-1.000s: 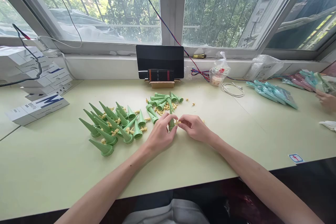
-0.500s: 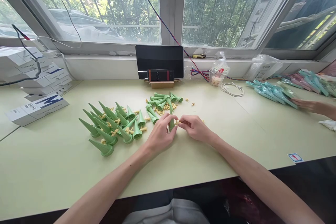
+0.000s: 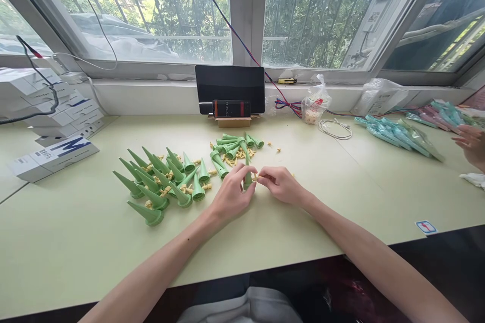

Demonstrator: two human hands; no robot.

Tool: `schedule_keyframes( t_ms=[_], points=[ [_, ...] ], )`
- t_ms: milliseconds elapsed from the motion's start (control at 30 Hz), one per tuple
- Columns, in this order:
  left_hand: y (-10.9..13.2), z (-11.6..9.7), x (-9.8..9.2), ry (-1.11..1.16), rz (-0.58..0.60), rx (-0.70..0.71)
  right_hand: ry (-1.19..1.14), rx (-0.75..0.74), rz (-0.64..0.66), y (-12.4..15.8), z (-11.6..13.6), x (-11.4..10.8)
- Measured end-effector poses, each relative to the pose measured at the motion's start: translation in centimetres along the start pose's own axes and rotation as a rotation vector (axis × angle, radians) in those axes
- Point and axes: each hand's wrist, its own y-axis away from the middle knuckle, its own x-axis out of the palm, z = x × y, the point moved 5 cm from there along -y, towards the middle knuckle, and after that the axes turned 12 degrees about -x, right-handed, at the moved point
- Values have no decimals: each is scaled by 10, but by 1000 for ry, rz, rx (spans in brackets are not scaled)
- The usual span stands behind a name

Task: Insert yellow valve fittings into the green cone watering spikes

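My left hand [image 3: 235,187] is closed round a green plastic cone [image 3: 247,177], which stands roughly upright between thumb and fingers. From the right, my right hand [image 3: 282,183] pinches a small yellow plastic valve [image 3: 255,177] against the cone's side; the fingertips partly hide it. Whether the valve is seated in the cone I cannot tell. To the left lies a group of green cones [image 3: 153,197] with yellow valves stuck in their sides. Behind my hands is a pile of bare green cones [image 3: 227,146] with loose yellow valves [image 3: 248,154] among them.
A phone [image 3: 232,108] leans on a dark tablet [image 3: 229,83] at the back. White boxes [image 3: 53,156] are stacked at left. At right lie a coiled white cable [image 3: 335,130] and bagged green items [image 3: 397,136]. Another person's hand [image 3: 472,144] is at the far right edge.
My two hands, the cone and the valve stay almost still. The other person's hand has drawn back to the right, off the bagged green items, one of which now lies nearer the right.
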Motion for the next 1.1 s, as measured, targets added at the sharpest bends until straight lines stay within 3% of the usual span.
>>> schedule_keyframes(
  t_ms=[1100],
  points=[
    [0, 1, 0, 9, 13, -8, -10, 14, -6, 0, 1, 0]
  ],
)
